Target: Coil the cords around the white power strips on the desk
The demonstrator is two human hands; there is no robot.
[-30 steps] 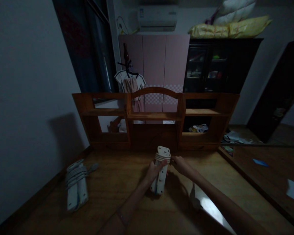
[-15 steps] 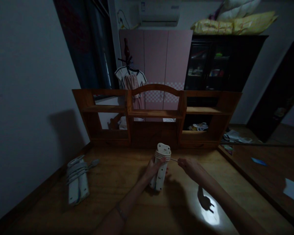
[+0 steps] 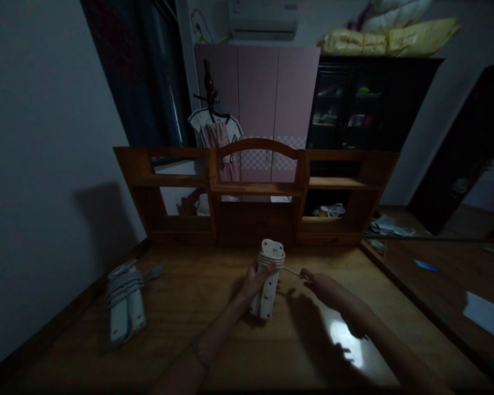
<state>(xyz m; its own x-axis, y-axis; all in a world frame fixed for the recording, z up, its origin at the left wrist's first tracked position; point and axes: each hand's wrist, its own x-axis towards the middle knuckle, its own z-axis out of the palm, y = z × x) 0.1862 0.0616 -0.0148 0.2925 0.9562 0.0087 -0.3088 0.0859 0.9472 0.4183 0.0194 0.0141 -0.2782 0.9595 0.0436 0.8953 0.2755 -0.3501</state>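
My left hand (image 3: 254, 284) is wrapped round a white power strip (image 3: 267, 299), which stands tilted above the desk with its screw-dotted underside towards me. Several turns of its white cord (image 3: 271, 260) circle the upper part, and my left thumb lies just below them. From these turns a taut length of cord runs right and slightly down to my right hand (image 3: 319, 286), whose fingers pinch it. Under my right forearm shows a dark two-pronged shape (image 3: 346, 352), plug or shadow, I cannot tell which. The strip's far side is hidden.
On the desk (image 3: 189, 323) at left lies a second power strip (image 3: 127, 310) with its cord wound round it and its plug (image 3: 153, 272) sticking out. A wooden shelf unit (image 3: 257, 188) lines the back edge. Rightward, a lower brown surface (image 3: 440, 296) holds papers.
My right hand has dropped slightly, so the cord now slants down towards it. The pronged shape is now mostly covered by my right forearm. My left hand keeps its grip on the strip.
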